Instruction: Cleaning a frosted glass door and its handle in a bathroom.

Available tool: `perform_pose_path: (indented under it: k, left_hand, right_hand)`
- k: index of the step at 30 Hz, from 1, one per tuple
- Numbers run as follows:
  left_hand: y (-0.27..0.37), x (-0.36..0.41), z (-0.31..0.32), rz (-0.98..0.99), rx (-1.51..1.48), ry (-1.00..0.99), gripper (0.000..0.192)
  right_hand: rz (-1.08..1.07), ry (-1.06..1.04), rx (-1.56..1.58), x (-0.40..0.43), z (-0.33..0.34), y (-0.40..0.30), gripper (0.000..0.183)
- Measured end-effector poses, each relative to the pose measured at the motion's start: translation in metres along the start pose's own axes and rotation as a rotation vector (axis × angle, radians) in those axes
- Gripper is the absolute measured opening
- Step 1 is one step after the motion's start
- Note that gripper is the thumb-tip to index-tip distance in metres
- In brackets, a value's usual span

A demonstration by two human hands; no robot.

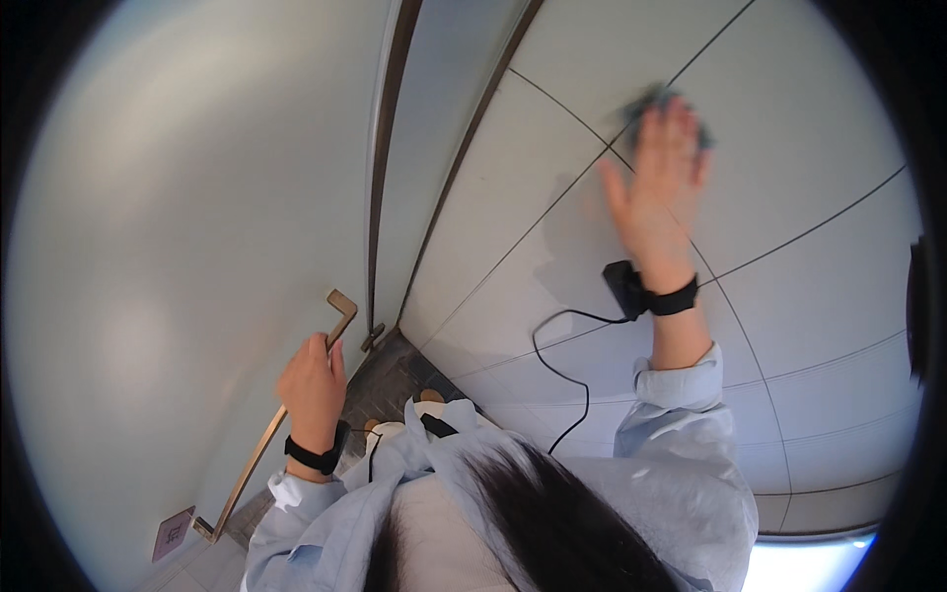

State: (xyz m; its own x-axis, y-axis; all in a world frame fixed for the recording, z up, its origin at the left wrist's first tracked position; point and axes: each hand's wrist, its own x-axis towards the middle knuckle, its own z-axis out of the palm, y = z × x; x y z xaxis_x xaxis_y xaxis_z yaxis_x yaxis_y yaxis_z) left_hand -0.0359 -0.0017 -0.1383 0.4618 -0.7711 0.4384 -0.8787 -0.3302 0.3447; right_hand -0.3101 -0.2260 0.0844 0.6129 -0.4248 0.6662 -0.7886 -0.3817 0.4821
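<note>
My right hand (662, 185) is spread flat over a dark grey-green cloth (642, 103), pressing it against the tiled wall (769, 170) near a crossing of joints; fingers and cloth are blurred. With my left hand (314, 385) I grip the long metal door handle (259, 451), fingers wrapped round its upper part. The handle is mounted on a frosted glass door (185, 222). Each wrist wears a black strap; a black box and cable (584, 385) hang from the right one.
Beside the door runs a dark metal frame (385, 148) with a narrow glass panel (459, 96). Dark floor tiles (385, 370) lie below, by my feet. A small sign with writing (174, 533) is on the door's lower left. A dark object (917, 311) stands at the right rim.
</note>
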Motion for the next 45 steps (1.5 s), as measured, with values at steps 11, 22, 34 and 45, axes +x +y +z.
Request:
perform_pose_path:
  k: [11, 22, 34, 45]
  left_hand:
    - [0.021, 0.038, 0.026, 0.031, -0.161, -0.035, 0.023]
    - [0.021, 0.034, 0.026, 0.095, -0.119, -0.019, 0.021]
    - [-0.010, -0.002, -0.003, 0.036, -0.033, -0.059, 0.020]
    - [-0.066, -0.085, -0.090, -0.142, -0.034, 0.041, 0.019]
  right_hand:
    - [-0.268, -0.565, -0.033, -0.134, 0.072, -0.058, 0.079]
    - [0.141, 0.152, -0.102, -0.003, -0.025, 0.028, 0.072]
    - [-0.467, -0.364, -0.040, -0.158, 0.152, -0.085, 0.048]
    - [-0.398, -0.221, 0.895, -0.054, 0.083, -0.150, 0.046]
